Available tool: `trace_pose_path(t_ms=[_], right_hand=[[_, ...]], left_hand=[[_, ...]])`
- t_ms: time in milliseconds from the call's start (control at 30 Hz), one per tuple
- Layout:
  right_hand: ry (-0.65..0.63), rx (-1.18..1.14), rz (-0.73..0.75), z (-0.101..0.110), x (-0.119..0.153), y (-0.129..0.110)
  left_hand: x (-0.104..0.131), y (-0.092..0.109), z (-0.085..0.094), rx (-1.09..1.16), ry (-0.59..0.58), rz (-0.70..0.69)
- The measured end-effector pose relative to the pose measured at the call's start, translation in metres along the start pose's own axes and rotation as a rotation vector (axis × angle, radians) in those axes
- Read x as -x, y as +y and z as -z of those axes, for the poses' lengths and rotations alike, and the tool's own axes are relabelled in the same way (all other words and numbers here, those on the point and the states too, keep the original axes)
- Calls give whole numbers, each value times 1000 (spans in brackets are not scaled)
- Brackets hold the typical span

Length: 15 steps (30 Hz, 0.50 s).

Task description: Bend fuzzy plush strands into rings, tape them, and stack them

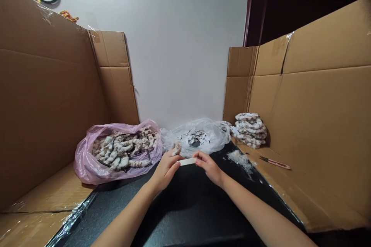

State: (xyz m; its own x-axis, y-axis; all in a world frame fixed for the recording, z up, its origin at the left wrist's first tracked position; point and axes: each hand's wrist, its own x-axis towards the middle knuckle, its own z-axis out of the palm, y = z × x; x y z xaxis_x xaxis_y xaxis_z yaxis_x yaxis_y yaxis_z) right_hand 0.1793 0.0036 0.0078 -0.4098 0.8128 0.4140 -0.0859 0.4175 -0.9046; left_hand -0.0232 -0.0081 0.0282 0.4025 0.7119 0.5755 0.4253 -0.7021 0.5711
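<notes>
Between my two hands a short white strip [188, 161] is held level above the black surface. My left hand [166, 170] pinches its left end, and a tuft of brown and white fluffy material [176, 148] shows at those fingers. The strip's right end is gripped by the thumb and fingers of my right hand [210, 166]. Just beyond the hands lies a clear plastic bag [216, 133] with small white and dark pieces [197, 137] on or in it. Whether the tuft and strip are joined is hidden by my fingers.
At left, a pink plastic bag [87, 162] holds fluffy brown-white pieces [118, 150] with dark strips. A stack of fluffy rings [251, 131], pink-handled thread snips [275, 163] and loose fluff [242, 161] are at right. Cardboard walls [319, 115] stand on both sides.
</notes>
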Motion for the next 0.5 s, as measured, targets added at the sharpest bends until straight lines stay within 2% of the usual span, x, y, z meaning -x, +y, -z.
trace_pose_path(t_ms=[100,267,400,500], right_hand=[[34,6,20,1,0,1],[297,185,216,1,2,3],[301,184,294,-2,5,0],[340,206,377,-5,7,-7]], left_hand=[[-1,0,-2,-77,-20,-65],[1,1,-8,-268,88,-197],[5,0,-13,-385,208,-231],[7,0,-16,-445,217,-249]])
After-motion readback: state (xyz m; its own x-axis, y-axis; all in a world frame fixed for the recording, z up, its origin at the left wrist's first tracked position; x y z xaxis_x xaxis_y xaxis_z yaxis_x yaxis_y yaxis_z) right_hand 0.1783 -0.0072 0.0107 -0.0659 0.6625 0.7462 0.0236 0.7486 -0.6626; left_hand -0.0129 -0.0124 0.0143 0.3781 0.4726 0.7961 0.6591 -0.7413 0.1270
